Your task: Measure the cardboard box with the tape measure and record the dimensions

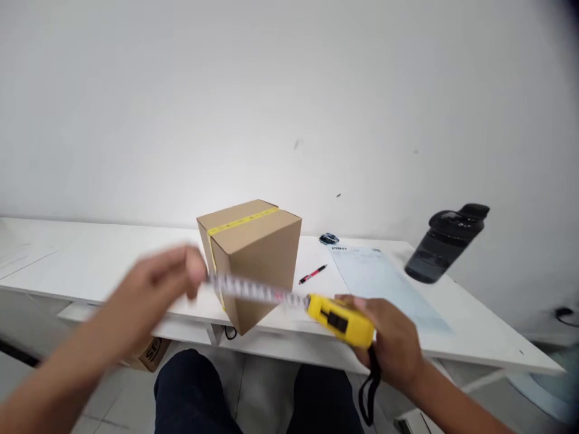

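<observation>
A yellow tape measure point(340, 320) with a black button and a black wrist strap is gripped in my right hand point(393, 337). Its blade point(257, 290) is drawn out to the left, blurred by motion. My left hand point(167, 271), also blurred, pinches the blade's free end. Just behind the blade stands a closed cardboard box point(262, 259), sealed over the top and down one side with yellow tape point(244, 221). The blade passes in front of the box's lower part; whether it touches the box I cannot tell.
On the white desk point(113, 259) lie a red and black pen point(312, 274), a printed sheet point(380, 277) and a dark mouse-like object point(329, 239). A dark water bottle point(441, 247) stands at the right. Below the desk is another cardboard box point(154, 354). A white wall rises behind.
</observation>
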Demonstrator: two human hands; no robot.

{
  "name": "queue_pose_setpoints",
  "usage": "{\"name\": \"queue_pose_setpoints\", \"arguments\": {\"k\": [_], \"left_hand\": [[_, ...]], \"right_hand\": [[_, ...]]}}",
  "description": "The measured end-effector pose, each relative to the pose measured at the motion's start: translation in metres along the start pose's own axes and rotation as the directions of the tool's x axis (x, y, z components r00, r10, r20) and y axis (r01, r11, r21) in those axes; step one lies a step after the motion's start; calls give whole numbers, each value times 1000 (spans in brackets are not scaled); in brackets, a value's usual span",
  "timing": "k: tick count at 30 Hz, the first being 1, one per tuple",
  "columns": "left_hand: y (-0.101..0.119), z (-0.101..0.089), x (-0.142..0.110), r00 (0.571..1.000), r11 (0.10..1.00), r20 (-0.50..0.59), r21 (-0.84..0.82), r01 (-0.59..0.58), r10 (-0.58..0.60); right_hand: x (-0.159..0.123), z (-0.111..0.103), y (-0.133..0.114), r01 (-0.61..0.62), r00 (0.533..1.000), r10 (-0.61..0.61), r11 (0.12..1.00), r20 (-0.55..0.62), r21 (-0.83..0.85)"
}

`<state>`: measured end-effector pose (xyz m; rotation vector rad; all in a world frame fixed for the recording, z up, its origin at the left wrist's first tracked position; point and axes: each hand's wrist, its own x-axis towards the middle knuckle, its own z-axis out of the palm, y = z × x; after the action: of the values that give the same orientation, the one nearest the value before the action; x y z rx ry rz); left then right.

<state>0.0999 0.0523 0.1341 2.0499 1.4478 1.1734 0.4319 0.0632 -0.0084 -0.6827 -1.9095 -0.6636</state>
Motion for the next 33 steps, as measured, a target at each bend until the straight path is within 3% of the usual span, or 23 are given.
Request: {"name": "queue_pose_setpoints", "arguments": {"k": [2, 3, 4, 6, 8, 10, 13, 16, 18, 19, 22, 23, 25, 26, 28, 30, 31, 33], "left_hand": [[-20, 36, -57, 939, 996, 338, -42, 73, -54], [-34, 58, -81, 888, 987, 442, -27, 156, -128], [-49, 81, -101, 858, 968, 469, -28, 250, -208], [-82, 128, -135, 831, 904, 470, -139, 403, -298], [-109, 169, -162, 785, 773, 492, -300, 559, -376], [-126, 202, -185, 789, 628, 449, -484, 610, -420], [-131, 233, -207, 791, 466, 297, -677, 569, -535], [-128, 247, -210, 725, 431, 236, -671, 604, -648], [-129, 248, -203, 706, 461, 203, -631, 624, -678], [-130, 246, -198, 719, 488, 183, -621, 613, -671], [-132, 235, -183, 824, 603, 173, -605, 521, -539], [-130, 230, -176, 853, 646, 216, -573, 504, -475], [-125, 223, -161, 861, 756, 359, -430, 494, -359], [-122, 221, -152, 843, 816, 432, -325, 478, -321], [-115, 222, -131, 807, 913, 520, -117, 390, -278], [-111, 228, -110, 813, 964, 532, 19, 266, -235], [-110, 232, -101, 821, 976, 531, 63, 208, -209], [-112, 239, -86, 829, 982, 529, 147, 118, -179]], "right_hand": [[-39, 10, -29, -3, 999, -3, 992, 44, 123], [-57, 17, -47, -35, 997, 24, 984, 67, 176], [-74, 25, -67, -91, 993, 71, 969, 97, 229], [-105, 41, -107, -274, 956, 220, 904, 193, 329], [-129, 53, -140, -405, 909, 322, 832, 265, 380], [-146, 60, -163, -516, 854, 427, 770, 298, 376], [-158, 66, -177, -593, 804, 513, 733, 301, 332], [-157, 67, -174, -566, 814, 458, 765, 359, 307], [-151, 62, -159, -512, 810, 328, 801, 486, 311], [-146, 59, -146, -455, 814, 236, 826, 530, 331], [-123, 48, -81, -268, 884, 89, 902, 459, 340], [-111, 48, -52, -305, 896, 183, 916, 406, 259], [-85, 55, 12, -460, 801, 413, 888, 433, 3], [-71, 62, 43, -475, 702, 470, 869, 535, -140], [-48, 83, 95, -359, 412, 554, 828, 723, -430], [-34, 104, 129, -309, 307, 551, 829, 776, -466], [-30, 112, 140, -292, 283, 530, 841, 799, -455], [-27, 122, 152, -275, 283, 480, 870, 830, -409]]}}
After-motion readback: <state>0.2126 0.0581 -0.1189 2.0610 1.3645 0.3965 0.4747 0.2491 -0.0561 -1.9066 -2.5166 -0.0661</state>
